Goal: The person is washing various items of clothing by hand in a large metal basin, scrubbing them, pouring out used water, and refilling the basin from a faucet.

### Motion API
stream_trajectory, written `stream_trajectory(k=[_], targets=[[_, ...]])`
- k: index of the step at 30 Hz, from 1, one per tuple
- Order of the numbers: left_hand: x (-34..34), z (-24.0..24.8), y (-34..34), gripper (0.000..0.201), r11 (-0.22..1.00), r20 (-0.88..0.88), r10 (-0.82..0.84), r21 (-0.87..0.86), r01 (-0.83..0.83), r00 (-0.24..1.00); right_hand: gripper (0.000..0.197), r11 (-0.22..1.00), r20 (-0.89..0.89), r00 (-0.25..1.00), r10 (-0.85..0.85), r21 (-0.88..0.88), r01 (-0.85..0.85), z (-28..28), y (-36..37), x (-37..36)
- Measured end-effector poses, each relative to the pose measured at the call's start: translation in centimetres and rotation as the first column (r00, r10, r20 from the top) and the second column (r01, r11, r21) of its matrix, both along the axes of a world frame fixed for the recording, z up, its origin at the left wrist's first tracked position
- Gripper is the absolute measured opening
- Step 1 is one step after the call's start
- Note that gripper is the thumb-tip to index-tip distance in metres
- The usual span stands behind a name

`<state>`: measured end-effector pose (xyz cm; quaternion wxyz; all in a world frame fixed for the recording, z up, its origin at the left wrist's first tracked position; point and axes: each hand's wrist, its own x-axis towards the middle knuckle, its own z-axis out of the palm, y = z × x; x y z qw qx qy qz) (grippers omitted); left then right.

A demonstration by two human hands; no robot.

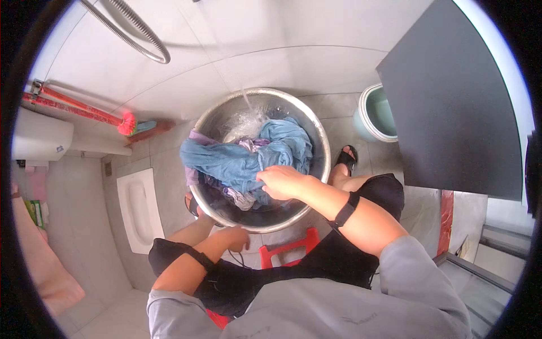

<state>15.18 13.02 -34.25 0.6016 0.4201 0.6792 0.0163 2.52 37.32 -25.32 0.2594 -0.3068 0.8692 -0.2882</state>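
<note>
A large round metal basin (323, 150) stands on the floor in front of me, with water falling into it from above. Wet blue cloth (226, 164) lies in a heap inside, one end draped over the left rim. Purple and patterned cloth (240, 199) shows beneath it. My right hand (279, 182) is closed on the near edge of the blue cloth, its knuckles upward. Just outside the basin's near-left rim, my left hand (234, 238) hangs over my knee with loosely bent fingers and nothing seen in it. Its fingertips are partly hidden.
A red plastic stool (291, 248) is between my legs. To the left are a squat toilet (139, 209) and a red-handled brush (127, 123). A pale bucket (375, 116) stands at the right, beside a dark panel (457, 101). A metal hose (138, 28) hangs at the upper left.
</note>
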Motion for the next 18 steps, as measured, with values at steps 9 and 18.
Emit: stream_trajectory(k=[9,18], targets=[[-3.1,18.1,-4.1,0.026,0.784,-0.336,0.562,-0.074,-0.616,0.756,0.026,0.998,0.015,1.0,-0.015,0.054,0.014,-1.1,0.6,0.2],[12.9,37.4,-16.8,0.02,-0.124,-0.526,0.803,0.311,-0.942,-0.28,0.031,0.985,0.065,0.996,0.058,0.159,-0.068,-0.1,-0.2,0.0]])
